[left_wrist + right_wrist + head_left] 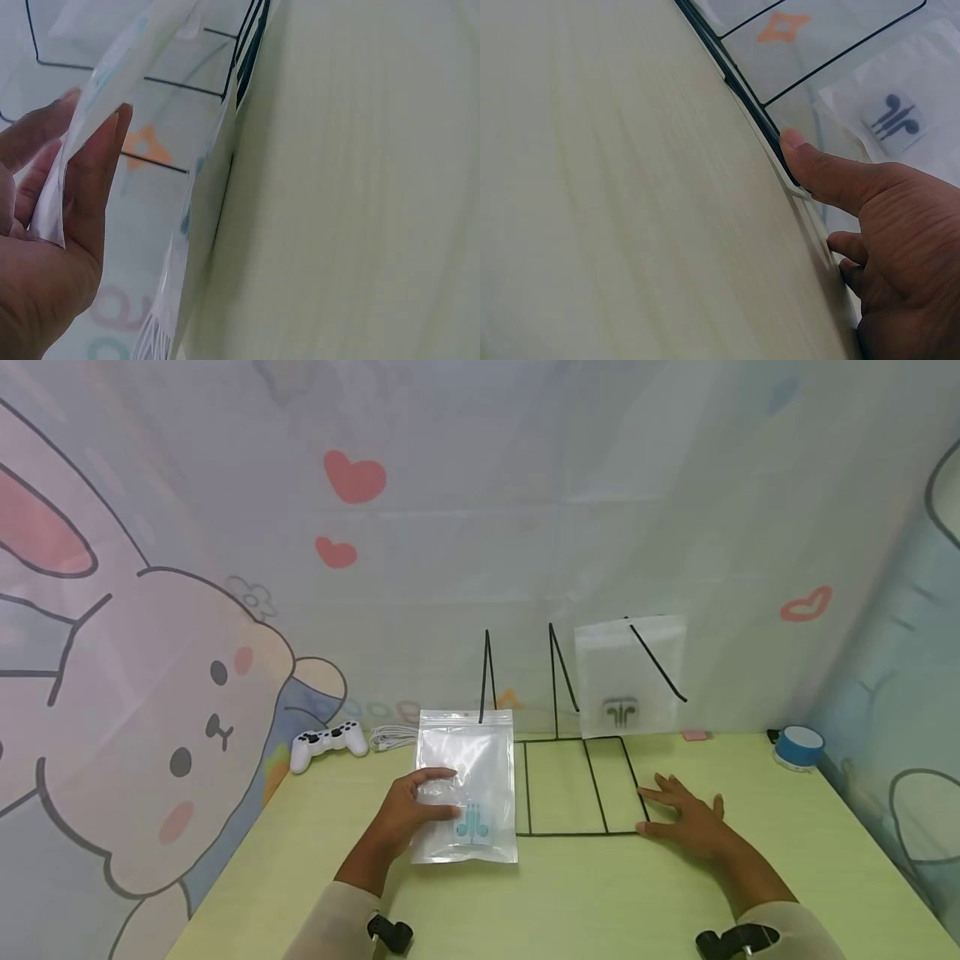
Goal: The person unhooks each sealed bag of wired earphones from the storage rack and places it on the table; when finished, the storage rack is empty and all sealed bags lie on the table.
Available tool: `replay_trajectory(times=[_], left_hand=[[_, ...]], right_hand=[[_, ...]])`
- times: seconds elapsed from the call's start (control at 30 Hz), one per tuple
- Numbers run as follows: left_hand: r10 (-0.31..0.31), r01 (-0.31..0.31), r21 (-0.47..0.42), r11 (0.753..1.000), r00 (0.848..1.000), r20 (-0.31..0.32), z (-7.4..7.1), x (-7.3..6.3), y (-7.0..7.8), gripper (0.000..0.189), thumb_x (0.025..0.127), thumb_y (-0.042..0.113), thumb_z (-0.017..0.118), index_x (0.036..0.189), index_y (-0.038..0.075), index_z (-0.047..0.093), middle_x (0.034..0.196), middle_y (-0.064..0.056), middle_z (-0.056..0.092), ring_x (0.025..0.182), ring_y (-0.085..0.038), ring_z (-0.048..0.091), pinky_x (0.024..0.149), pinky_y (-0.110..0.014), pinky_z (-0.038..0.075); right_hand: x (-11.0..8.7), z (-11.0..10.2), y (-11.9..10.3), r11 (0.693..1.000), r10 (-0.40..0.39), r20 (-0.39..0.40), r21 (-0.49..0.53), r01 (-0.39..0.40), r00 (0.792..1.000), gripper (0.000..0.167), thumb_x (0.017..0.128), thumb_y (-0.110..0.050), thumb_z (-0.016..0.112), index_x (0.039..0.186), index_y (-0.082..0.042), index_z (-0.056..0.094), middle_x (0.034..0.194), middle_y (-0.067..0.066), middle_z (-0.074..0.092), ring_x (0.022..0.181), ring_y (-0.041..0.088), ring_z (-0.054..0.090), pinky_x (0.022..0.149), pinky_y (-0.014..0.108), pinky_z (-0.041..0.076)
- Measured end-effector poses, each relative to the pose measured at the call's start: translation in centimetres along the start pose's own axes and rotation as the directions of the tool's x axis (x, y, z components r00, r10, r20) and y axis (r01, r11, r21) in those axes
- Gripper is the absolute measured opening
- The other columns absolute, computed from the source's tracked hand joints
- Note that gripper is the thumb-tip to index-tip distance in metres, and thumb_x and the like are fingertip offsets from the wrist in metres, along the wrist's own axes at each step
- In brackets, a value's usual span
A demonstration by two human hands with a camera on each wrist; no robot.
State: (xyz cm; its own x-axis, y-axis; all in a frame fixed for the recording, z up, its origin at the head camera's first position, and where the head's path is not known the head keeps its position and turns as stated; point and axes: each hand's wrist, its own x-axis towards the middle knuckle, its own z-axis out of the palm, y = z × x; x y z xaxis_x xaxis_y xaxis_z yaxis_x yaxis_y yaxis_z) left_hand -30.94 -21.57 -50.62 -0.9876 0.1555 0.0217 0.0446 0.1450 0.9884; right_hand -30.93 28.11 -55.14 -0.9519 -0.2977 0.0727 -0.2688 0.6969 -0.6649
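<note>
My left hand [401, 817] pinches a clear-fronted zip pouch [465, 760] by its left side, thumb in front and fingers behind. Inside the pouch's lower part shows a light-blue pair of earphones [472, 825]. The tip of the left wire hook overlaps the pouch's top strip in the head view. A black wire display rack [566, 835] stands on the table, with upright hooks at its back. From its right hook hangs another white pouch [630, 668] with dark earphones [895, 118]. With fingers spread, my right hand [690, 822] touches the rack's right side, its thumb [817, 165] at the front corner.
Left of the held pouch lie a white game controller [328, 743] and a coiled white cable [393, 737]. At the back right are a pink eraser-like block [695, 736] and a blue-and-white round roll [798, 747]. A printed curtain [465, 527] hangs right behind the table.
</note>
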Motion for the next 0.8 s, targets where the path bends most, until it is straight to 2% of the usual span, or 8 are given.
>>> replay_trajectory(times=[0.17, 0.27, 0.33, 0.6, 0.8], left_hand=[[-0.009, 0.009, 0.015, 1.000, 1.000, -0.015, -1.8, 0.4, -0.5, 0.070, 0.075, -0.002, 0.096, 0.140, 0.012, 0.073, 0.152, -0.013, 0.061, 0.121, -0.023, 0.064, 0.089, -0.025, 0.060], [-0.024, 0.025, 0.031, 0.999, 0.999, -0.027, -3.0, 0.6, -0.8, 0.071, 0.076, -0.001, 0.096, 0.142, 0.012, 0.072, 0.160, -0.012, 0.056, 0.138, -0.026, 0.053, 0.096, -0.021, 0.055], [-0.044, 0.045, 0.035, 0.998, 0.999, -0.031, -3.9, 0.7, -0.8, 0.071, 0.078, -0.001, 0.095, 0.143, 0.011, 0.071, 0.163, -0.013, 0.054, 0.142, -0.028, 0.049, 0.097, -0.021, 0.054], [-0.094, 0.093, 0.055, 0.994, 0.996, 0.008, -7.0, 1.0, -1.1, 0.069, 0.081, 0.003, 0.094, 0.145, 0.008, 0.068, 0.165, -0.016, 0.049, 0.138, -0.025, 0.049, 0.095, -0.020, 0.055], [-0.137, 0.137, 0.058, 0.989, 0.991, 0.001, -9.1, 1.2, -1.6, 0.069, 0.082, 0.005, 0.093, 0.146, 0.010, 0.067, 0.163, -0.016, 0.048, 0.125, -0.020, 0.057, 0.093, -0.023, 0.057]], right_hand=[[0.0, -0.2, -0.1, 1.000, -0.005, -0.005, 0.002, 0.005, 1.000, 0.076, 0.094, -0.047, 0.083, 0.157, -0.012, 0.059, 0.176, 0.031, 0.028, 0.164, 0.060, 0.013, 0.111, 0.093, -0.018], [0.0, -0.2, -0.1, 1.000, -0.002, -0.004, 0.001, 0.002, 1.000, 0.076, 0.094, -0.046, 0.083, 0.157, -0.011, 0.060, 0.176, 0.031, 0.028, 0.164, 0.060, 0.013, 0.111, 0.094, -0.017], [0.1, -0.2, 0.0, 1.000, -0.002, -0.004, 0.003, 0.002, 1.000, 0.076, 0.094, -0.046, 0.083, 0.157, -0.012, 0.060, 0.176, 0.031, 0.028, 0.164, 0.060, 0.013, 0.111, 0.094, -0.017], [0.1, 0.2, 0.2, 1.000, 0.008, 0.001, 0.009, -0.008, 1.000, 0.076, 0.094, -0.048, 0.083, 0.157, -0.011, 0.060, 0.177, 0.030, 0.027, 0.164, 0.060, 0.011, 0.111, 0.092, -0.020], [0.0, 0.3, 0.1, 0.999, 0.011, -0.005, 0.034, -0.011, 1.000, 0.077, 0.094, -0.048, 0.083, 0.157, -0.012, 0.060, 0.177, 0.030, 0.026, 0.165, 0.060, 0.010, 0.112, 0.091, -0.022]])
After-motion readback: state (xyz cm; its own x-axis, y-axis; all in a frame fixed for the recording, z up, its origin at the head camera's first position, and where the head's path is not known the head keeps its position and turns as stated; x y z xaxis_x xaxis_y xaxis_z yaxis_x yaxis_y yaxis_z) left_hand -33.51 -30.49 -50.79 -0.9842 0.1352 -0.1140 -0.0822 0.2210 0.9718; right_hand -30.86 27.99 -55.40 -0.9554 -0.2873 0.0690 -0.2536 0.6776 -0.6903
